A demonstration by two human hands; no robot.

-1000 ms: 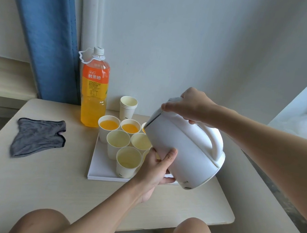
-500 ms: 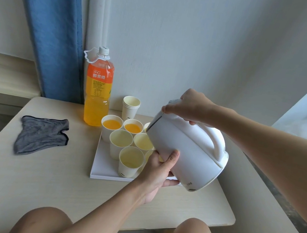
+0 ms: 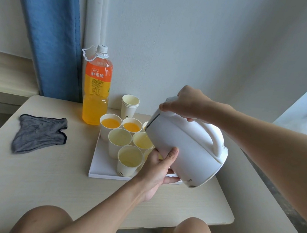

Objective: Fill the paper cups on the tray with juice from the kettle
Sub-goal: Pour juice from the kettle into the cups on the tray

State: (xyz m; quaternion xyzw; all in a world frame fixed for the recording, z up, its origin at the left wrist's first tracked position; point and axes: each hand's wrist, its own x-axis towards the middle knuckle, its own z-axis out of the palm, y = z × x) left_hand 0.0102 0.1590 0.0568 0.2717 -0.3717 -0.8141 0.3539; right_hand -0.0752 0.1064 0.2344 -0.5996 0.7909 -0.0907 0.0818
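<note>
My right hand (image 3: 187,103) grips the top of the white plastic kettle (image 3: 185,148), fingers curled over its lid. My left hand (image 3: 158,168) cups its underside, thumb flat against the wall. The kettle hangs tilted above the flat white tray (image 3: 100,170) on the pale wooden table (image 3: 42,180), spout over a middle white paper cup (image 3: 142,141). The two back-row cups (image 3: 110,123) hold orange juice.

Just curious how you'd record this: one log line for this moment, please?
kettle: tilted over tray | right hand: grips lid end | left hand: holds body | rear cups: orange juice
</note>
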